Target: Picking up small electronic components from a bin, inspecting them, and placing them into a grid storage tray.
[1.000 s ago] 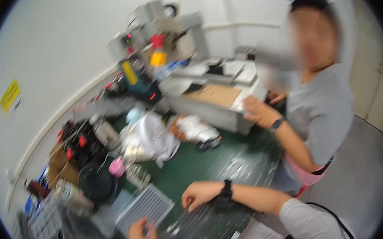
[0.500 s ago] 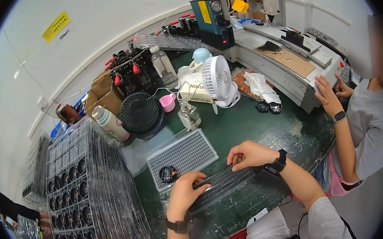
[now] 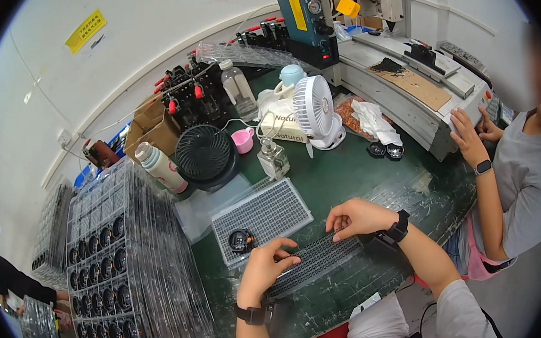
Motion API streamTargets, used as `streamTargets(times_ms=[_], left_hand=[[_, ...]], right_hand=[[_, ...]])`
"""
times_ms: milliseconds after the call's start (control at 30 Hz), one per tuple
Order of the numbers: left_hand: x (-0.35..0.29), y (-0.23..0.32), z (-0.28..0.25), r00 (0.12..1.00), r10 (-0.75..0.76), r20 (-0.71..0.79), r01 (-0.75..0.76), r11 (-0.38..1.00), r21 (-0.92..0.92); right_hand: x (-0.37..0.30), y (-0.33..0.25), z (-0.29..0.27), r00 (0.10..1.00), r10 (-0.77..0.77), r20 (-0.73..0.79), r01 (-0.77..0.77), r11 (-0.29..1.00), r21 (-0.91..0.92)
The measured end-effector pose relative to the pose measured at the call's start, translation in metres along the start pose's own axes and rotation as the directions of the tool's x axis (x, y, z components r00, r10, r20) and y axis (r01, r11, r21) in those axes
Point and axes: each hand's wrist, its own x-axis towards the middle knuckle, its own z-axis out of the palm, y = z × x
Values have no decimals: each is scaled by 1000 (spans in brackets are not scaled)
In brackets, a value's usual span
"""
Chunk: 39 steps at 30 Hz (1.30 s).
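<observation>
A clear perforated-looking strip with a fine grid of small dark cells (image 3: 321, 264) lies at the near edge of the green table, in front of me. My left hand (image 3: 267, 267) is closed at its left end, thumb and fingertips together at the upper edge. At the strip's upper right edge, my right hand (image 3: 361, 217) pinches with thumb and curled fingers. Whatever small piece may be between the fingers is too small to make out. Just beyond lies a pale grid tray (image 3: 277, 210), and a round black part with coppery bits (image 3: 241, 240) rests on its near left corner.
Stacked clear trays with round black parts (image 3: 108, 267) stand at left. Behind are a black fan (image 3: 205, 155), a pink cup (image 3: 243, 140), a glass bottle (image 3: 273, 159) and a white fan (image 3: 314, 110). A co-worker's hand (image 3: 468, 131) touches the machine (image 3: 398, 87) at right.
The view has shifted slightly, so the scene sits a little further right. My left fingertips have drawn closer together at the strip's edge; my right hand keeps nearly the same place.
</observation>
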Motion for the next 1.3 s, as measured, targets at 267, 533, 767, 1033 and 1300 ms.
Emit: streamTargets(times_ms=[267, 533, 767, 1033, 1300], left_hand=[[2, 1, -3, 1000, -2, 16, 2, 1000, -13], [0, 3, -3, 999, 1, 39, -1, 1000, -6], [0, 4, -1, 999, 23, 24, -24, 999, 42], [2, 6, 13, 994, 94, -52, -93, 995, 26], [2, 19, 19, 992, 119, -43, -117, 992, 38]], right_hand=[[0, -2, 0, 998, -54, 19, 55, 998, -42], [-1, -7, 3, 999, -48, -4, 48, 996, -74], [-1, -7, 4, 1000, -17, -24, 14, 994, -109], [-4, -14, 14, 957, -225, -181, 134, 903, -409], [-1, -15, 24, 966, -249, -75, 200, 896, -397]])
